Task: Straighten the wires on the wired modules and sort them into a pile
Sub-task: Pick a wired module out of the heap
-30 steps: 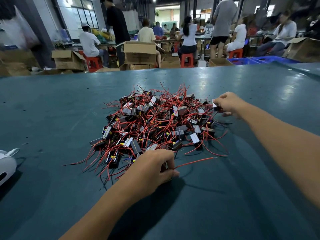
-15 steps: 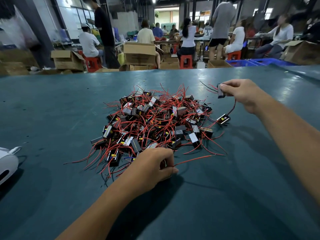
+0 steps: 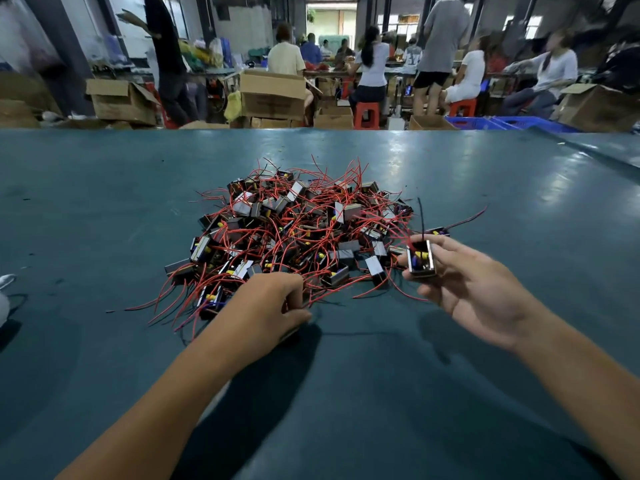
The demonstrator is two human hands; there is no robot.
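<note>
Pinched silver-framed module [image 3: 421, 259], wires upright

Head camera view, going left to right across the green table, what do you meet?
White object at the left edge → left hand, gripping wires at the near edge of the tangled pile of wired modules → right hand, fingers holding one module.

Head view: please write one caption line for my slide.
Right hand holds one wired module beside the tangled pile; left hand rests at its near edge.
</note>
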